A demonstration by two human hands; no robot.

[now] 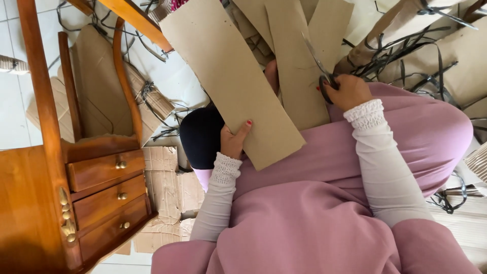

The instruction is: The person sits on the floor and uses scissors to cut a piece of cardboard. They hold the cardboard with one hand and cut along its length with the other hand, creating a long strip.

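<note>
Left hand [232, 142] grips lower edge of long flat brown cardboard strip [231, 76]; right hand [347, 91] closed on grey metal scissors [318, 66], blades over second strip.

Matt brown cardboard sheet [238, 76], glossy varnished wood drawers [104, 203], metal scissors [319, 68]

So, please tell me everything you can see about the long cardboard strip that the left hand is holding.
The cardboard strip is a long, flat, plain brown piece with straight edges and a few tiny dots on its face. It slants from the top centre of the picture down to the person's lap, over the pink skirt. The left hand grips its lower edge, thumb on top. Beside it lies a second strip, which the scissors in the right hand are cutting.
</note>
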